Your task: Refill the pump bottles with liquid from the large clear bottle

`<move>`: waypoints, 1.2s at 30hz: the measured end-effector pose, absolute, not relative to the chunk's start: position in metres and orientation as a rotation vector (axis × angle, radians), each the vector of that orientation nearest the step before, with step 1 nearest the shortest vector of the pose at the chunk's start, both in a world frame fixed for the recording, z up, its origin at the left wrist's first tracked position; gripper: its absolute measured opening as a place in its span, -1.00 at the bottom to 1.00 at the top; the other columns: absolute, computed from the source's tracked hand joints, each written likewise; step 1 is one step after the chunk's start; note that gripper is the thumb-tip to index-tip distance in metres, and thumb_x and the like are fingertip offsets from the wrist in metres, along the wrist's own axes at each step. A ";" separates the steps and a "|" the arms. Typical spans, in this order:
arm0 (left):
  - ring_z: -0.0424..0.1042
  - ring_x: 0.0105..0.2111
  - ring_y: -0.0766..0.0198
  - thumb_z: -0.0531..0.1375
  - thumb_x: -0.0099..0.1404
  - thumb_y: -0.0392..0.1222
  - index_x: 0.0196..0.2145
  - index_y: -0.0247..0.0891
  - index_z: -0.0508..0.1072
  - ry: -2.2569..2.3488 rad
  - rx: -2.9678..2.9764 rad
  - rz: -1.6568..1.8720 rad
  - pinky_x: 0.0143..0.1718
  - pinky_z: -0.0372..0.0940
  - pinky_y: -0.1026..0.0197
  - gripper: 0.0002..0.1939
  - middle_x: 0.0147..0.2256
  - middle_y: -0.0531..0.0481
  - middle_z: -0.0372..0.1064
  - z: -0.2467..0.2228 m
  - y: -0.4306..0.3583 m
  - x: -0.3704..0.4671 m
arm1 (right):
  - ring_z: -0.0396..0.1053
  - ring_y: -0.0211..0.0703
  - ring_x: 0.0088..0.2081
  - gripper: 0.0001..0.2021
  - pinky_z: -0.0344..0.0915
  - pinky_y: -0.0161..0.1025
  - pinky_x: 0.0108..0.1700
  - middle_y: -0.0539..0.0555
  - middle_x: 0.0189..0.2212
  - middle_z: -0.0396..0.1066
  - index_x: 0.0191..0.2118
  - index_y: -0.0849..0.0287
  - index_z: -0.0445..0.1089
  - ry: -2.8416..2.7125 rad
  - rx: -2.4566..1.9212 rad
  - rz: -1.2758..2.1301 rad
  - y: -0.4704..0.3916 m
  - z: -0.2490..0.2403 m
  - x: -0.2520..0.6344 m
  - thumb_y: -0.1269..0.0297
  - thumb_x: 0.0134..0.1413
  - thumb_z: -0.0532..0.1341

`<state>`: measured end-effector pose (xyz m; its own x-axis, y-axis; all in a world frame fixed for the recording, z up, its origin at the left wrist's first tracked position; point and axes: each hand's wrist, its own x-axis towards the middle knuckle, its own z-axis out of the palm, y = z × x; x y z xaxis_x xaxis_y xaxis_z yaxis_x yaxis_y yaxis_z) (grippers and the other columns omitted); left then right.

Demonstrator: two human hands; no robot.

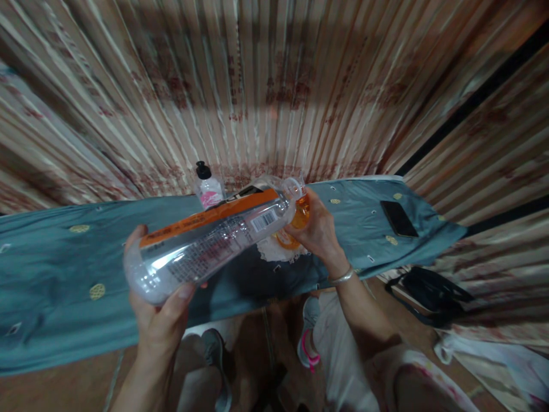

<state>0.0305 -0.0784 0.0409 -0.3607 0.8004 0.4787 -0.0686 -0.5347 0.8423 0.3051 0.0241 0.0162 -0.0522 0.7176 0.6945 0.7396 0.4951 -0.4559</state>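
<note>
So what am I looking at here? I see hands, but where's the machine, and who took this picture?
There is no machine: these are a person's bare hands, seen by a camera worn on that person's head, looking forward and down. The left hand grips a large clear plastic bottle with an orange label band near its base; it slants, neck toward the right. The right hand holds a small see-through amber-orange container by that neck; whether they touch is hard to tell. The surface is covered with a teal cloth with yellow motifs. On it are a small clear bottle with a black cap and pink markings and, far right, a flat black rectangular phone-like object.
</note>
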 end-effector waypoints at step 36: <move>0.43 -0.41 0.27 0.59 -0.13 -0.05 0.19 0.08 0.56 0.959 1.174 1.975 -0.66 0.42 0.30 -0.13 -0.08 -0.04 0.42 0.048 -0.079 0.036 | 0.54 0.18 -0.10 -0.32 0.54 0.12 -0.03 0.22 -0.06 0.56 0.25 0.17 0.24 -1.781 -1.215 -0.022 0.024 0.017 0.305 0.16 0.03 0.41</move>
<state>0.0364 -0.0793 0.0477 -0.3954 0.8074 0.4379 -0.1552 -0.5286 0.8346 0.3054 0.0242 0.0165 -0.0598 0.7141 0.6974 0.7310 0.5071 -0.4566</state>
